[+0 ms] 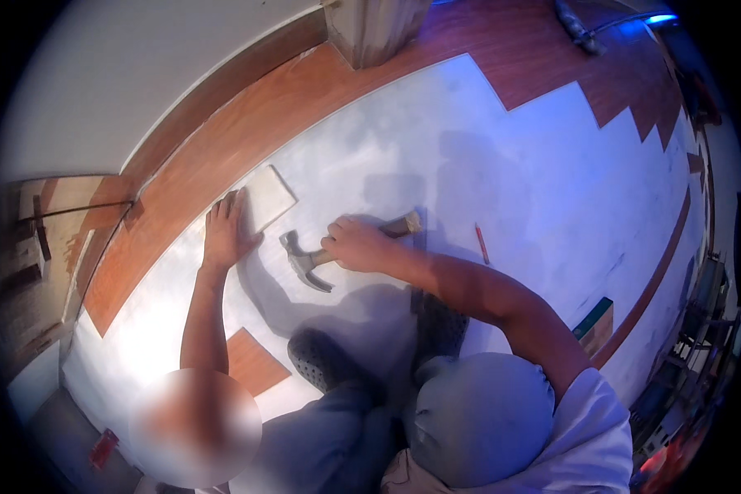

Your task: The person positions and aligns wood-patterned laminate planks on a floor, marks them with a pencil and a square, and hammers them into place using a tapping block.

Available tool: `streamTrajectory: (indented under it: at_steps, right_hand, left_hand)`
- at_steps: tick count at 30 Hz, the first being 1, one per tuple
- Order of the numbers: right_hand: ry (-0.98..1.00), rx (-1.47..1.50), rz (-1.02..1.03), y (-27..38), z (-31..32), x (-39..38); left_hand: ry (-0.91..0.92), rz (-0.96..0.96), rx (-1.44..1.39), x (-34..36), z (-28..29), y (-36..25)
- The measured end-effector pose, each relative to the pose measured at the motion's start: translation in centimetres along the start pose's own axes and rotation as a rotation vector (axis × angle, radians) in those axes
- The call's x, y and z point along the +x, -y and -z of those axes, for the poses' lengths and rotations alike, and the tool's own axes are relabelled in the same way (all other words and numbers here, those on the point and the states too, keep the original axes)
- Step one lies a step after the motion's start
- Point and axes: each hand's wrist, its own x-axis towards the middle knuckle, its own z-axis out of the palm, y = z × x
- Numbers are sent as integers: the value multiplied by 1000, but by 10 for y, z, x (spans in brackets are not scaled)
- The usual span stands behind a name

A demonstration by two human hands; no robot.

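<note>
My right hand [361, 244] is closed round the handle of a claw hammer [309, 260]. Its metal head points left and its handle end sticks out beyond my fist to the right. My left hand [229, 229] lies with fingers stretched out over the left part of a whitish rectangular block [270, 196]. That block sits along the edge of the laid reddish-brown wood planks [214, 165]. The hammer head is held to the right of the block, apart from it.
A loose brown plank piece [258, 362] lies by my left shoe [325, 358]. A red pencil [482, 244] and a green-edged box [594, 323] are on the pale underlay [519, 189] at right. A post [375, 33] stands at the far wall; stepped planks [543, 58] lie far right.
</note>
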Motion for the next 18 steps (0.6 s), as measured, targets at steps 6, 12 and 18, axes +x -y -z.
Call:
streamTrajectory:
  at_steps: [6, 12, 18]
  right_hand:
    - [-34, 224, -295, -1, 33, -63]
    - [-345, 94, -841, -32, 46, -223]
    - [-581, -65, -1367, -37, 36, -360]
  left_hand:
    - [-19, 117, -29, -63, 29, -10]
    - [-204, 441, -310, -306, -27, -10]
    - [98, 721, -550, -375, -39, -147]
